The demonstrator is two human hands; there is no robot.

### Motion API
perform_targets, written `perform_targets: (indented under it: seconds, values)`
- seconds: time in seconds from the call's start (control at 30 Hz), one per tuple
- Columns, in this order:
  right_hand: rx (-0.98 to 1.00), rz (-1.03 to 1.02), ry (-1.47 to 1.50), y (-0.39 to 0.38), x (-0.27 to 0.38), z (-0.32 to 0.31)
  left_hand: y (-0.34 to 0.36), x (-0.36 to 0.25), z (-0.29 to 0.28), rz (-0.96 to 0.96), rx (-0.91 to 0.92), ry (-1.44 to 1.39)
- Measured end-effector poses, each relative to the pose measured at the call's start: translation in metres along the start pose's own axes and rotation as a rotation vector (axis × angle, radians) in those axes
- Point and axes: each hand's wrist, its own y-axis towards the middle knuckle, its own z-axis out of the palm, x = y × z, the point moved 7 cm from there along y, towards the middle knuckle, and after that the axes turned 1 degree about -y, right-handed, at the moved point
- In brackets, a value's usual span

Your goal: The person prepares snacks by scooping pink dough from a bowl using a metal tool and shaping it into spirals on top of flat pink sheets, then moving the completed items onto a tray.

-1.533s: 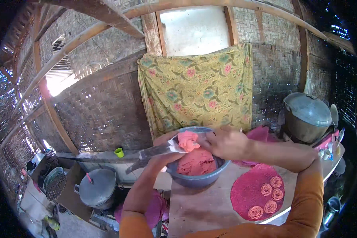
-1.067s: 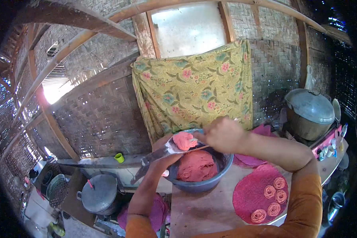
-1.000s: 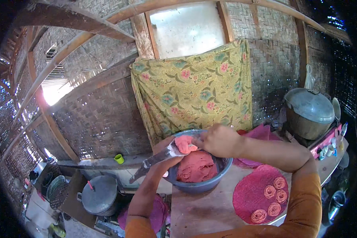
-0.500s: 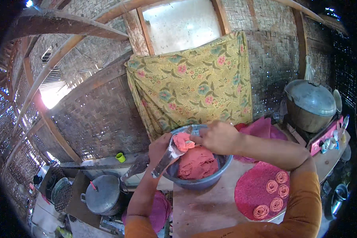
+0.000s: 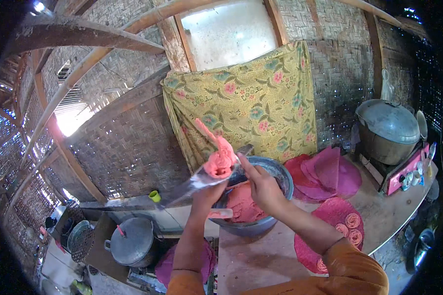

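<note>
A long, shiny grey tool [image 5: 189, 188] slants across the near-left rim of a blue basin [image 5: 290, 189], and my left hand [image 5: 207, 197] is closed around it. Soft pink dough [image 5: 220, 162] sits on its upper part, with a thin tail sticking up. At the right side of that lump is my right hand [image 5: 265, 189], one finger reaching up to the dough's edge and the others curled; what they grip is hidden. A dough-smeared end piece [image 5: 220, 213] shows below my left hand. More pink dough [image 5: 244, 202] fills the basin.
A round pink mat [image 5: 315, 231] with several coiled dough rosettes lies on the table [image 5: 251, 260], right of the basin. Purple-pink mats [image 5: 332, 174] are stacked behind it. A large lidded pot [image 5: 386, 128] stands far right, another pot [image 5: 129, 241] at left.
The dough lump now rises as a twisted mass with a tail. My right hand has come down from above the lump to its right side; my left hand has shifted right and lower.
</note>
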Motion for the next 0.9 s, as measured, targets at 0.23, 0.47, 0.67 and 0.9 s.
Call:
perform_targets:
  seconds: [0.23, 0.47, 0.67, 0.9]
  values:
    - [0.198, 0.014, 0.024, -0.045, 0.004, 0.011, -0.003, 0.02, -0.046, 0.016, -0.159, 0.259]
    - [0.302, 0.257, 0.216, -0.027, -0.057, 0.022, -0.005, 0.019, -0.028, -0.077, -0.136, 0.348]
    - [0.057, -0.22, 0.281, -0.033, -0.005, 0.025, -0.007, 0.049, -0.039, -0.017, -0.137, 0.332]
    - [0.649, 0.174, -0.247, -0.028, -0.156, 0.086, -0.032, 0.054, -0.063, -0.247, -0.001, 0.405]
